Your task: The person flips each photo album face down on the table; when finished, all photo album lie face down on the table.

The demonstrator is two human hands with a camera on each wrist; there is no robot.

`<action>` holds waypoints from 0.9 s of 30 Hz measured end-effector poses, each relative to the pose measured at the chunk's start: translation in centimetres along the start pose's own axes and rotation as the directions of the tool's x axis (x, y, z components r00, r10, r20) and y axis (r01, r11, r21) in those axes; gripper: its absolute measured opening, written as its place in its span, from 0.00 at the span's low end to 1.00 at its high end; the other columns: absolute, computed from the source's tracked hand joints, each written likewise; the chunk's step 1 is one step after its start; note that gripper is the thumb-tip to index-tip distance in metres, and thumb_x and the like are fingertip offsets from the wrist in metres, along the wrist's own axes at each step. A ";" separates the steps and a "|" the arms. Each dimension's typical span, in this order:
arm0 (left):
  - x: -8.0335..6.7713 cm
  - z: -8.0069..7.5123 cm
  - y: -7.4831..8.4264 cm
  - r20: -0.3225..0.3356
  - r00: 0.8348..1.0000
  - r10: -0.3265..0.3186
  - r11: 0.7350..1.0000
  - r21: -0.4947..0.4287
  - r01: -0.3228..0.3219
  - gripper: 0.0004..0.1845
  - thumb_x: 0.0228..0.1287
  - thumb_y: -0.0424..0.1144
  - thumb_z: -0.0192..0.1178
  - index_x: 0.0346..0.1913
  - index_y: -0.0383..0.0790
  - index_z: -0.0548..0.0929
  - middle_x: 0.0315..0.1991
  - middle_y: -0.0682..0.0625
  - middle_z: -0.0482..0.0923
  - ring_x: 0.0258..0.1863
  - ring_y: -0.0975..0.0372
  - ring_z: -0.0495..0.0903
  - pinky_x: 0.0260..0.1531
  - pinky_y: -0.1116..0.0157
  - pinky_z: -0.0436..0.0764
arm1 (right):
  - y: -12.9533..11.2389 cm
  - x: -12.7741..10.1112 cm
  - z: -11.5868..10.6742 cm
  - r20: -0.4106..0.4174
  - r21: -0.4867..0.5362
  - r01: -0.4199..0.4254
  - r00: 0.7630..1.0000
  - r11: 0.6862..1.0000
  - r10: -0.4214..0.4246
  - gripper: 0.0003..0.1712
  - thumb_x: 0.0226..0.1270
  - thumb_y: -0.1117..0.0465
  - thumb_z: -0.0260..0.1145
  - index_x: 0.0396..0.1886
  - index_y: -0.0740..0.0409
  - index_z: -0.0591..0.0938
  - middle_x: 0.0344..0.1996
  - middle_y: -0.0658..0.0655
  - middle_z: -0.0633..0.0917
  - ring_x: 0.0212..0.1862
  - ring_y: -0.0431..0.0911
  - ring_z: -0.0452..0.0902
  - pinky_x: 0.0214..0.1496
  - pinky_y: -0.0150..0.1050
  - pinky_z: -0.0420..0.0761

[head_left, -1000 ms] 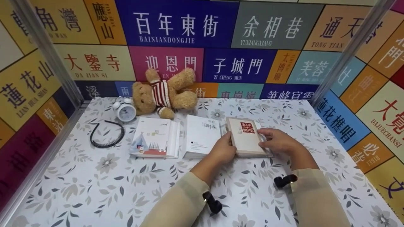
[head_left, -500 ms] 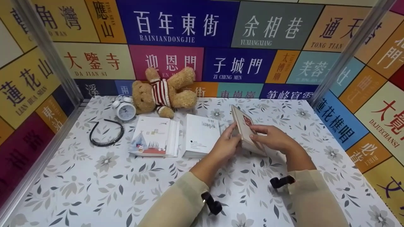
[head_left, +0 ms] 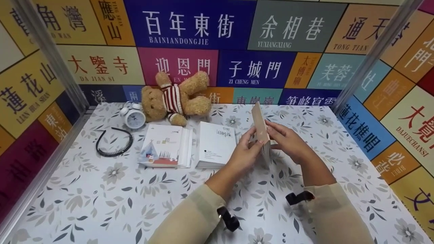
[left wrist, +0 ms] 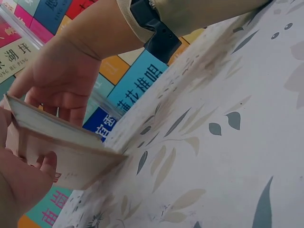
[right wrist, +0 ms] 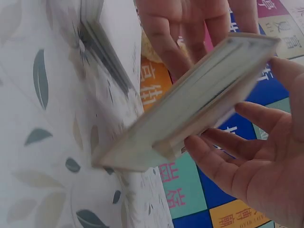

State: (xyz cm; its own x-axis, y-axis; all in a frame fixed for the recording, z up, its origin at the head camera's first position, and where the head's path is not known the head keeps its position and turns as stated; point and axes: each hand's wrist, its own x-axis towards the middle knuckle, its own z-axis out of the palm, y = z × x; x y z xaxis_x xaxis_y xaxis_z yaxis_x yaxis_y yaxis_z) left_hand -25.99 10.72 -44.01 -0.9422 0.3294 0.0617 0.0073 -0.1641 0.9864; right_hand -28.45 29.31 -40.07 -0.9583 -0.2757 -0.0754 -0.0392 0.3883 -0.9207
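A beige hardcover book (head_left: 259, 118) stands tilted up on edge over the right half of the table, held between both hands. My left hand (head_left: 247, 148) grips its left side, fingers behind and thumb in front. On the opposite cover, my right hand (head_left: 289, 141) holds it with bent fingers; in the right wrist view several fingertips (right wrist: 195, 145) press the cover. The page edges of the book (right wrist: 190, 107) show there, with one cover slightly apart from the pages. Whether its low corner touches the table is unclear. Left of the hands lies a thick white book (head_left: 217, 144).
A book with a tent picture (head_left: 161, 145) lies further left, with more white volumes beside it. Behind are a black headband (head_left: 115, 154), a white alarm clock (head_left: 135, 119) and a teddy bear (head_left: 176, 98) against the printed wall. Clear panels with frame posts border the flowered tabletop (head_left: 135, 203).
The beige book has gone from lying flat to standing on edge, its top swung up and its red-marked cover turned rightward out of sight. Both hands moved up with it; the right came leftward.
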 end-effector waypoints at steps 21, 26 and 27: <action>0.7 0.1 -1.3 0.064 0.995 -0.082 0.997 0.022 0.080 0.29 0.74 0.52 0.53 0.74 0.73 0.58 0.78 0.54 0.56 0.71 0.52 0.68 0.65 0.51 0.75 | 2.0 0.3 -2.2 -0.017 0.168 -0.075 0.997 0.983 0.079 0.37 0.72 0.41 0.58 0.77 0.36 0.59 0.73 0.57 0.65 0.65 0.47 0.74 0.57 0.41 0.83; 1.2 0.3 -2.1 -0.010 0.993 -0.116 0.985 0.129 0.116 0.26 0.72 0.52 0.55 0.71 0.65 0.68 0.74 0.49 0.64 0.74 0.51 0.63 0.70 0.49 0.68 | 2.7 0.1 -3.7 -0.036 0.212 -0.036 0.998 0.977 0.045 0.37 0.72 0.47 0.62 0.76 0.47 0.63 0.75 0.58 0.65 0.61 0.39 0.77 0.58 0.32 0.82; 1.3 0.3 -2.2 -0.020 0.991 -0.133 0.981 0.137 0.134 0.26 0.72 0.51 0.55 0.71 0.62 0.69 0.74 0.48 0.64 0.75 0.53 0.61 0.73 0.51 0.64 | 2.7 0.1 -4.1 -0.054 0.221 -0.026 0.998 0.975 0.039 0.37 0.71 0.49 0.64 0.76 0.49 0.64 0.74 0.58 0.66 0.61 0.39 0.78 0.57 0.31 0.82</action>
State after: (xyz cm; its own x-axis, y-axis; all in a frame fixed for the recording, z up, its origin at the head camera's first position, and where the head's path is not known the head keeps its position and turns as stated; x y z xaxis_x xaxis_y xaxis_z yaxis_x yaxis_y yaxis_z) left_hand -27.14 11.79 -46.05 -0.9414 0.3293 -0.0730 -0.0737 0.0102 0.9972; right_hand -29.78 33.91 -41.04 -0.9730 -0.2126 -0.0900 0.0489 0.1913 -0.9803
